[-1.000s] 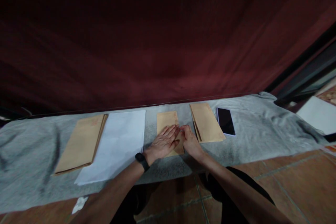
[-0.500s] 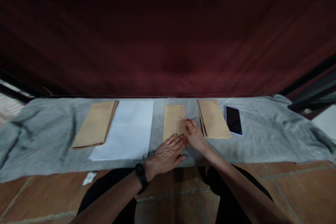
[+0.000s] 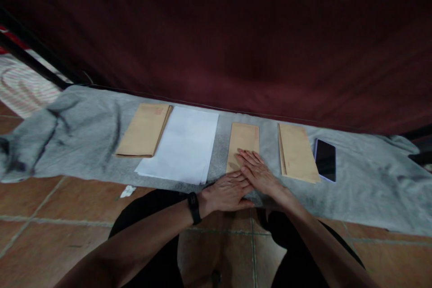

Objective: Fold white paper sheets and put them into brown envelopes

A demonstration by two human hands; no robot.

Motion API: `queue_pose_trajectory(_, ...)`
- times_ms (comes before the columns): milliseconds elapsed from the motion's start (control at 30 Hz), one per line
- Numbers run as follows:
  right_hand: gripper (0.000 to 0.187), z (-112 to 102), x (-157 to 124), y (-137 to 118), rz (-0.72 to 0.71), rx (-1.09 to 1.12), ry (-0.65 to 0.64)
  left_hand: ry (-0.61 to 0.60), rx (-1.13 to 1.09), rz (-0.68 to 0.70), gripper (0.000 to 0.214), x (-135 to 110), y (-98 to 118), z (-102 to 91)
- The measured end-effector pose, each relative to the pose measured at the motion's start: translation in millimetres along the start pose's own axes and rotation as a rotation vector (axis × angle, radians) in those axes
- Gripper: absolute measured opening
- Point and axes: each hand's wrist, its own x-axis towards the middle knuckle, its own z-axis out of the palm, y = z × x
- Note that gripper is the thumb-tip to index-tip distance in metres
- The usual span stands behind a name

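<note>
A single brown envelope (image 3: 243,140) lies on a grey cloth (image 3: 84,130) spread over the floor. My right hand (image 3: 259,172) rests flat on its near half, fingers stretched out and pointing away and to the left. My left hand (image 3: 227,192), a black band on its wrist, lies flat at the envelope's near edge with fingers pointing right, touching my right hand. Neither hand grips anything. The envelope's near end is hidden under my hands.
A stack of brown envelopes (image 3: 297,153) and a dark phone (image 3: 325,160) lie to the right. White paper sheets (image 3: 184,145) and another brown envelope stack (image 3: 145,129) lie to the left. A dark red curtain (image 3: 216,36) hangs behind. Brown floor tiles (image 3: 50,216) lie in front.
My left hand slid from on top of the envelope back to its near edge. My right hand opened out flat on the envelope. The view swung right and tilted.
</note>
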Motion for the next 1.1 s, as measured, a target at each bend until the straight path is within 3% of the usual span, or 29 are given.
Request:
queue_pose_trajectory(267, 0.055, 0, -10, 15, 0.051, -0.204, -0.058, -0.131, 0.330, 0.028, 0.070, -9, 1, 0.0)
queue_pose_trajectory(600, 0.057, 6, -25, 12, 0.132, -0.328, 0.036, -0.007, 0.568, -0.009, 0.074, -33, -11, 10.6)
queue_pose_trajectory(833, 0.057, 15, -43, 11, 0.268, -0.389, 0.216, 0.137, 0.757, -0.024, 0.075, -45, -30, 27.7)
queue_pose_trajectory(1100, 0.043, 21, -43, -15, 0.426, -0.351, 0.442, 0.165, 0.893, -0.061, 0.055, -38, -32, 17.2)
